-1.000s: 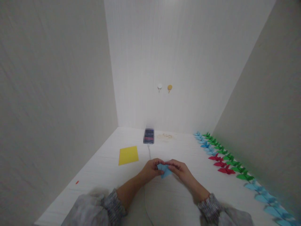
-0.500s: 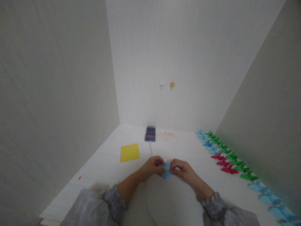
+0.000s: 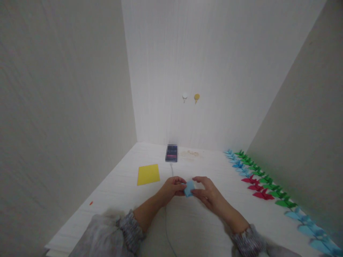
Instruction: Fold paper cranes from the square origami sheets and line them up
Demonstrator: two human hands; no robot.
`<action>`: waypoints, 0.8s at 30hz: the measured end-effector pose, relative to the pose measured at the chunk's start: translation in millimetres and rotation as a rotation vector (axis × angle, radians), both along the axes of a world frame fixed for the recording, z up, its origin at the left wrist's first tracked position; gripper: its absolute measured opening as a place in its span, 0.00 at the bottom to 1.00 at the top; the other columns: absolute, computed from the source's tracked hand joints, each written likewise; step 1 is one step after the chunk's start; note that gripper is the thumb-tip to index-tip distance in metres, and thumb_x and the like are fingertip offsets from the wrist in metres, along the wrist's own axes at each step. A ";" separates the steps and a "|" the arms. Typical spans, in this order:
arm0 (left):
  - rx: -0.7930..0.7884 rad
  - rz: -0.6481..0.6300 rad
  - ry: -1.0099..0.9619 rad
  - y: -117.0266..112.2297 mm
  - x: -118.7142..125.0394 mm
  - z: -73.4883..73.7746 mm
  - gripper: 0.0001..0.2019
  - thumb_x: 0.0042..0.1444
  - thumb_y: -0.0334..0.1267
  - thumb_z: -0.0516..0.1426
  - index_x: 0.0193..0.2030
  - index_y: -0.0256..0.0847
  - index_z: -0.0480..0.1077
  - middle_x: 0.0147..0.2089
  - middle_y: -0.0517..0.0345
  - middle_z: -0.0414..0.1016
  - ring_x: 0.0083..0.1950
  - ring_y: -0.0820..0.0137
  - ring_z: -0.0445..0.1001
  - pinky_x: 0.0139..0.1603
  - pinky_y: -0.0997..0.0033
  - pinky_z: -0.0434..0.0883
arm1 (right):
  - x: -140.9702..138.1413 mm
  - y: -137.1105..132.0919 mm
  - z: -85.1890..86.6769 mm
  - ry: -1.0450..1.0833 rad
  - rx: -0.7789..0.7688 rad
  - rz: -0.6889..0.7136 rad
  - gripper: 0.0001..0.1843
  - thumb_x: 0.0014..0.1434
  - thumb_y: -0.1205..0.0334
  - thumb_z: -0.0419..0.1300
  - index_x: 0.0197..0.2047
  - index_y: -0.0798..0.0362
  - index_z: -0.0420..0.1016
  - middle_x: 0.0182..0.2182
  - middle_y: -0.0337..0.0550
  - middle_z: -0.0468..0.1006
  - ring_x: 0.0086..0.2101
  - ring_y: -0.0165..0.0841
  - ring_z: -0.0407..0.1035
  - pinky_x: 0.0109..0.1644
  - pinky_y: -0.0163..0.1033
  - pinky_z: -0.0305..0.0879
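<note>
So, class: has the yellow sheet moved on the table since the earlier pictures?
No. The yellow sheet keeps the same offset from the dark device by the back wall: just left of it and nearer the person.

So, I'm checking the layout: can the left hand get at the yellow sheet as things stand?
Probably yes. The yellow sheet lies flat near the left hand, with bare table between them. But its fingers pinch the blue folded paper, so it would have to let go first.

We hold a small folded light-blue paper piece (image 3: 189, 188) pinched between both hands just above the white table (image 3: 128, 200), tilted slightly.
</note>
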State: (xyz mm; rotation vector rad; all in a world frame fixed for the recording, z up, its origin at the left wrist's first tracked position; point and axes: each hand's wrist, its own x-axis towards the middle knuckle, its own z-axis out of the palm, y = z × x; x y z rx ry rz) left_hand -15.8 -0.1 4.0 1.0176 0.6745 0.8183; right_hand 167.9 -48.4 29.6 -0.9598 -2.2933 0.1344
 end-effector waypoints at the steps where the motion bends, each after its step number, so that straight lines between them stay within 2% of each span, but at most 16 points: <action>1: -0.003 0.012 0.020 0.5 0.1 -0.6 0.16 0.34 0.37 0.62 0.30 0.33 0.65 0.22 0.61 0.68 0.25 0.75 0.68 0.33 0.67 0.66 | -1.2 -0.6 -0.7 -0.074 0.051 0.001 0.11 0.55 0.66 0.51 0.40 0.50 0.70 0.44 0.48 0.64 0.42 0.35 0.59 0.44 0.43 0.56; 3: 0.006 0.010 0.049 1.1 0.3 -2.1 0.15 0.35 0.36 0.62 0.31 0.33 0.65 0.23 0.61 0.68 0.25 0.75 0.68 0.33 0.68 0.66 | -4.2 -1.3 -3.0 -0.191 0.106 0.007 0.12 0.56 0.68 0.48 0.42 0.51 0.69 0.37 0.47 0.68 0.38 0.34 0.60 0.41 0.42 0.56; 6: 0.024 -0.007 0.079 1.2 0.5 -4.5 0.14 0.35 0.35 0.61 0.30 0.32 0.65 0.24 0.60 0.69 0.25 0.76 0.68 0.32 0.70 0.66 | -8.0 -1.2 -7.0 -0.279 0.128 -0.003 0.12 0.56 0.69 0.47 0.38 0.54 0.70 0.29 0.45 0.69 0.32 0.32 0.60 0.36 0.39 0.57; 11: 0.054 -0.097 0.103 0.2 0.2 -6.4 0.12 0.36 0.32 0.59 0.32 0.35 0.66 0.27 0.60 0.69 0.26 0.74 0.68 0.29 0.70 0.66 | -8.6 -0.5 -11.3 -0.259 0.107 0.010 0.12 0.56 0.68 0.47 0.31 0.54 0.71 0.26 0.43 0.69 0.30 0.31 0.60 0.34 0.37 0.56; 14: 0.080 -0.165 0.151 -1.2 0.0 -4.9 0.11 0.39 0.35 0.57 0.32 0.34 0.68 0.27 0.59 0.69 0.27 0.74 0.68 0.29 0.70 0.66 | -8.0 -0.2 -13.3 -0.184 0.054 0.040 0.12 0.56 0.69 0.48 0.29 0.53 0.72 0.25 0.43 0.70 0.30 0.31 0.61 0.35 0.36 0.57; 18: 0.084 -0.194 0.165 -2.2 -0.7 -2.6 0.14 0.42 0.42 0.56 0.32 0.33 0.69 0.27 0.57 0.69 0.28 0.74 0.68 0.33 0.70 0.65 | -7.7 0.0 -14.9 -0.006 -0.077 0.027 0.09 0.54 0.65 0.52 0.29 0.53 0.73 0.27 0.43 0.71 0.30 0.29 0.63 0.33 0.34 0.60; 20: 0.096 -0.204 0.155 -2.0 -1.4 -2.3 0.15 0.40 0.41 0.58 0.33 0.33 0.69 0.27 0.57 0.70 0.28 0.75 0.67 0.35 0.70 0.64 | -7.3 0.6 -14.9 0.101 -0.153 0.000 0.08 0.53 0.63 0.54 0.28 0.53 0.74 0.27 0.43 0.71 0.29 0.29 0.64 0.32 0.33 0.61; 24: 0.130 -0.193 0.140 -1.4 -2.5 -2.6 0.19 0.31 0.35 0.63 0.35 0.35 0.68 0.28 0.58 0.70 0.28 0.76 0.67 0.35 0.71 0.63 | -5.5 4.2 -15.9 0.279 -0.266 -0.047 0.07 0.49 0.59 0.57 0.25 0.52 0.74 0.24 0.41 0.70 0.26 0.28 0.65 0.29 0.33 0.62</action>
